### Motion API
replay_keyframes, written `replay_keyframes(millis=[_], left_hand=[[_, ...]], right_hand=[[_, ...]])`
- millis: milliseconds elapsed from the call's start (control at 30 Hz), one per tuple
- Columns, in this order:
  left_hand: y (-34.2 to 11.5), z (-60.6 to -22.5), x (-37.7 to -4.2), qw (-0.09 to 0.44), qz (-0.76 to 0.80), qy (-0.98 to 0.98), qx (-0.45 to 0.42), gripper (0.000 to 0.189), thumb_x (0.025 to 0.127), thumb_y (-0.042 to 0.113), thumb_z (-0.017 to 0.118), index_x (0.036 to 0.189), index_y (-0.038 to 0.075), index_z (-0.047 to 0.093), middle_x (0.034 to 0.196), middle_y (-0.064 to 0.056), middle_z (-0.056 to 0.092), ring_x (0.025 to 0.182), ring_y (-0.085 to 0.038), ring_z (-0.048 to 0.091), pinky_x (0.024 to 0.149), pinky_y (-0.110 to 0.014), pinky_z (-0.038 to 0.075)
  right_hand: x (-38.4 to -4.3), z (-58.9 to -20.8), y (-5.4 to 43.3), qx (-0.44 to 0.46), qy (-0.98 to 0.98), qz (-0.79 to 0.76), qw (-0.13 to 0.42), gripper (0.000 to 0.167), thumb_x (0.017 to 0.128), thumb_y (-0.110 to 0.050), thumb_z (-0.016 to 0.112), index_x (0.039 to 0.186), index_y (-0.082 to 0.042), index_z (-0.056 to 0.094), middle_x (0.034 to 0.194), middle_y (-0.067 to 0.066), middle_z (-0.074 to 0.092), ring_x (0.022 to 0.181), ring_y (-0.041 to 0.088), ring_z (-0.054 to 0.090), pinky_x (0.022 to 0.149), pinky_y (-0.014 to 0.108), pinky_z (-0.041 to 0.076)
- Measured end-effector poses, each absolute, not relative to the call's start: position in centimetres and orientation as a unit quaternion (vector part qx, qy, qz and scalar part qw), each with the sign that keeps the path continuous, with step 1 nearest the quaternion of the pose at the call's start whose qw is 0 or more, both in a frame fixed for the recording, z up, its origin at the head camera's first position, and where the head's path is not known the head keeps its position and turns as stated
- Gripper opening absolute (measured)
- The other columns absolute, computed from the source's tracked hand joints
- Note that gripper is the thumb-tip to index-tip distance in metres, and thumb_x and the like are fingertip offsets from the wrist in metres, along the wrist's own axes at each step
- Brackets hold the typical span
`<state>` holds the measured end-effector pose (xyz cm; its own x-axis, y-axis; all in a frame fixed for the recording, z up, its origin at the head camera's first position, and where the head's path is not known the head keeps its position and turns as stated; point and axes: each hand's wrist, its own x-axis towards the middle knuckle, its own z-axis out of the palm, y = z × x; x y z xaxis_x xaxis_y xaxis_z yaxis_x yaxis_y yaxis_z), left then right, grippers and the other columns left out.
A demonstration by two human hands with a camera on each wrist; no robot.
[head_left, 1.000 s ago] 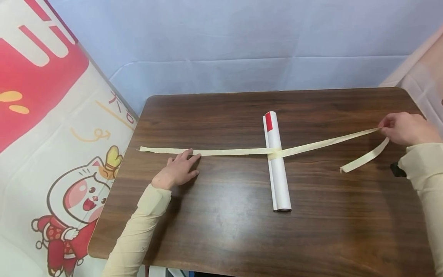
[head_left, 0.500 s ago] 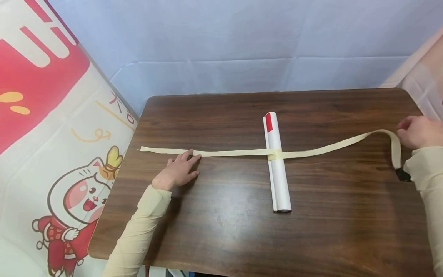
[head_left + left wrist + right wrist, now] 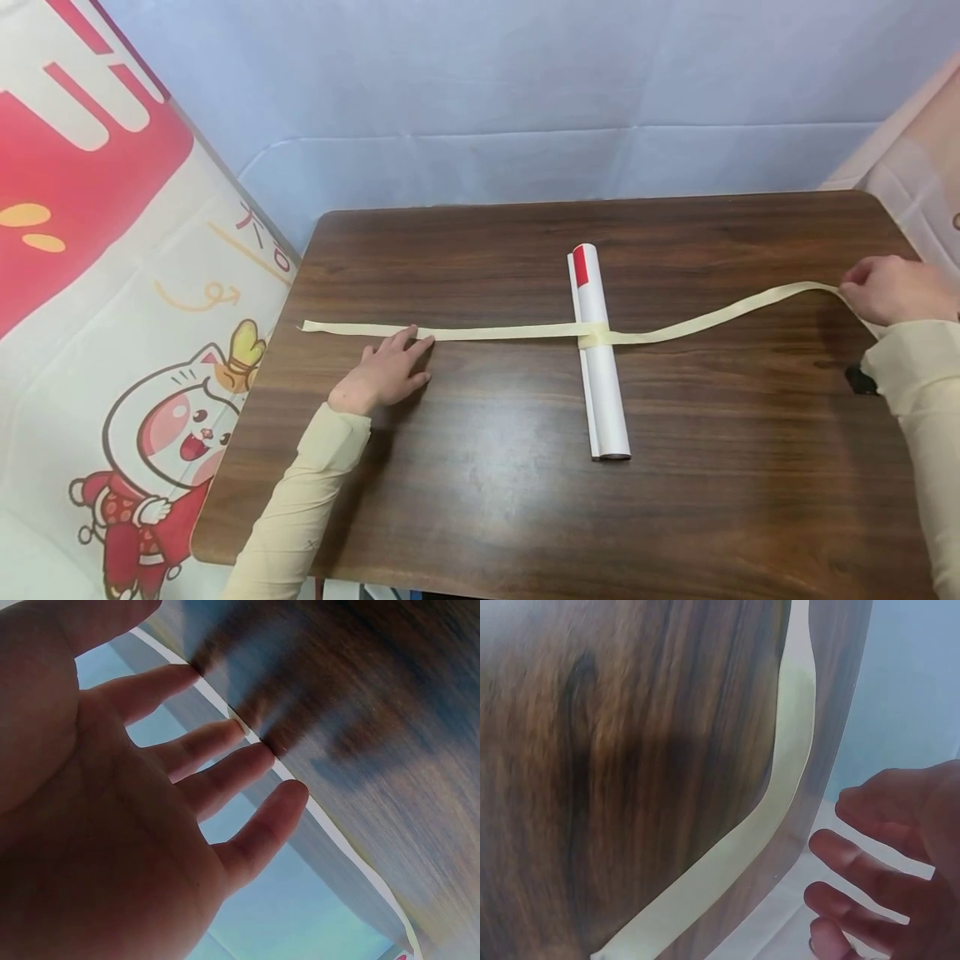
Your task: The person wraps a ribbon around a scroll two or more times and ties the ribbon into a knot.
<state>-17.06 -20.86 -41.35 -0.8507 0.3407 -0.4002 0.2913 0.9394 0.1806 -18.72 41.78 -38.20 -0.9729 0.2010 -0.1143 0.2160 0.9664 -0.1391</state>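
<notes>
A white paper roll (image 3: pixel 603 400) with a red patch lies lengthwise near the middle of the table. Around its middle passes a pale yellow ribbon (image 3: pixel 502 332), one length stretched left and the other curving right. My left hand (image 3: pixel 382 371) rests its spread fingertips on the left length; the left wrist view shows them along the ribbon's edge. At the right bend of the ribbon is my right hand (image 3: pixel 900 289). In the right wrist view its fingers (image 3: pixel 862 859) are loosely bent, with nothing between them, apart from the ribbon (image 3: pixel 793 727). Hand and sleeve hide its right end in the head view.
The brown wooden table (image 3: pixel 480 517) has rounded corners, with a pale cloth (image 3: pixel 450 75) hanging behind it. A printed cartoon banner (image 3: pixel 172 417) stands at the left. A small black object (image 3: pixel 860 380) shows beside the right sleeve.
My right hand has let go of the ribbon, which it pinched and held out; it went right, then slightly back left. The right length has sagged into a curve. The left hand has stayed put.
</notes>
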Motion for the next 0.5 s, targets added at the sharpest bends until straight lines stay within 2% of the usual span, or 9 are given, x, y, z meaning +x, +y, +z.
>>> replay_keyframes(millis=[133,367,500], left_hand=[[-20.9,-41.4,-17.0,0.217,0.056,0.961,0.163,0.063,0.098,0.035,0.054,0.153,0.019,0.028,0.161,-0.015,0.016,0.146,-0.036,0.022,0.107,-0.065,0.026],[-20.8,-41.3,-17.2,0.217,0.051,0.96,0.166,0.063,0.097,0.035,0.054,0.152,0.017,0.029,0.16,-0.016,0.017,0.146,-0.037,0.021,0.107,-0.065,0.026],[-20.9,-41.3,-17.4,0.213,0.049,0.961,0.17,0.062,0.097,0.036,0.055,0.151,0.015,0.032,0.16,-0.017,0.017,0.146,-0.037,0.022,0.107,-0.064,0.027]], right_hand=[[-18.7,-38.2,40.8,0.113,0.988,-0.092,0.043,0.034,0.09,-0.024,0.048,0.104,0.006,0.058,0.099,0.035,0.058,0.085,0.052,0.053,0.064,0.058,0.042],[-18.7,-38.4,39.5,0.113,0.987,-0.097,0.057,0.036,0.091,-0.026,0.047,0.108,0.003,0.057,0.104,0.035,0.057,0.09,0.053,0.052,0.064,0.059,0.042],[-18.8,-38.4,38.5,0.084,0.99,-0.107,0.046,0.033,0.091,-0.025,0.047,0.106,0.002,0.059,0.101,0.033,0.059,0.087,0.052,0.053,0.06,0.057,0.042]])
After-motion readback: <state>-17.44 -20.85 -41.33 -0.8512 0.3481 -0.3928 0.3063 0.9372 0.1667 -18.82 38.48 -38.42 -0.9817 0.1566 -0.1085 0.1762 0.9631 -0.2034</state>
